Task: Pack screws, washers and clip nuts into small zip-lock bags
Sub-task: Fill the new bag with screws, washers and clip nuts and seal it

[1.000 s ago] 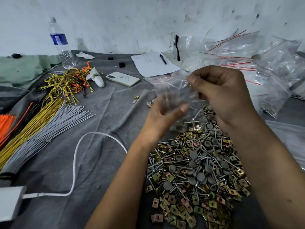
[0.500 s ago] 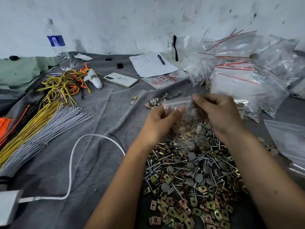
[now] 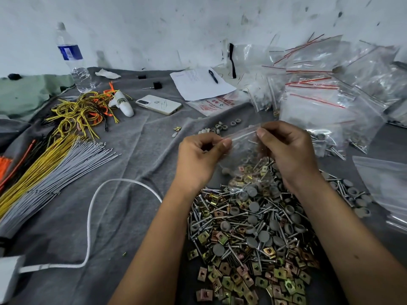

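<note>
Zip-lock bag [image 3: 243, 148] top edge is pinched by left hand [image 3: 198, 159] and right hand [image 3: 288, 150], each grip pressed tight.

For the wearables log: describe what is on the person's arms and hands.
Nothing worn is visible. The left hand and right hand are bare: no gloves, and no rings or watch can be seen. Both forearms are uncovered down to the bottom edge of the picture, with no sleeve, strap or cable showing. Fingernails are short and unpainted.

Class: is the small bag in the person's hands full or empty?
Partly filled: clip nuts show through the small bag, pinched at its top by both hands.
</note>
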A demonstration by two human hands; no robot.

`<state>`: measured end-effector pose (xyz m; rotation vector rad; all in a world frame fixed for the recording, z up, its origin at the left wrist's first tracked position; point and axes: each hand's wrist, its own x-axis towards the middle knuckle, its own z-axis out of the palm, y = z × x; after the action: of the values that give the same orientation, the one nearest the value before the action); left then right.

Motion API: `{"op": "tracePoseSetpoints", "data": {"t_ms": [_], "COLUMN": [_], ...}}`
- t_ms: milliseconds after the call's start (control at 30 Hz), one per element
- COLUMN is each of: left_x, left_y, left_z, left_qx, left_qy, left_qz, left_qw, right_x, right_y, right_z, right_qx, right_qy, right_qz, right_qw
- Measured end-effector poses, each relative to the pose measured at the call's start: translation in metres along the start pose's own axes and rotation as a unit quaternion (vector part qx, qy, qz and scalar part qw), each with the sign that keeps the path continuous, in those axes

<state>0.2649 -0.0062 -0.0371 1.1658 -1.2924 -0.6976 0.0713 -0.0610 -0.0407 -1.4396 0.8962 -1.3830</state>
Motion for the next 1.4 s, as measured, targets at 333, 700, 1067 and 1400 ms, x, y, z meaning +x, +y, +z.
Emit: {"op": "tracePoseSetpoints", "data": {"t_ms": [333,700,1067,1400], "left_x": [-0.004,-0.003,0.001,0.001], "left_y": [0.004,0.001,-0.007,-0.003], "left_z": [0.007,0.009,0.001,-0.001], "left_qx": [0.165,0.196,0.141,0.132], "left_qy": [-0.01,-0.015,-0.01,0.036], "left_qz": [0.11,0.113,-0.012,-0.045], "left_qw": [0.98,0.974,0.99,0.99], "right_x": [-0.008,-0.01,-0.009,-0.006], "right_y": [-0.006,-0.005,-0.005,-0.006], "right_z": [0.01,0.01,0.001,-0.003], "right_qx": [-0.213,-0.207,-0.145,-0.131], "right_qy": [-0.085,-0.07,-0.03,-0.001], "right_qz": [-0.166,-0.173,-0.118,-0.126], "right_qw": [0.959,0.96,0.982,0.983]}}
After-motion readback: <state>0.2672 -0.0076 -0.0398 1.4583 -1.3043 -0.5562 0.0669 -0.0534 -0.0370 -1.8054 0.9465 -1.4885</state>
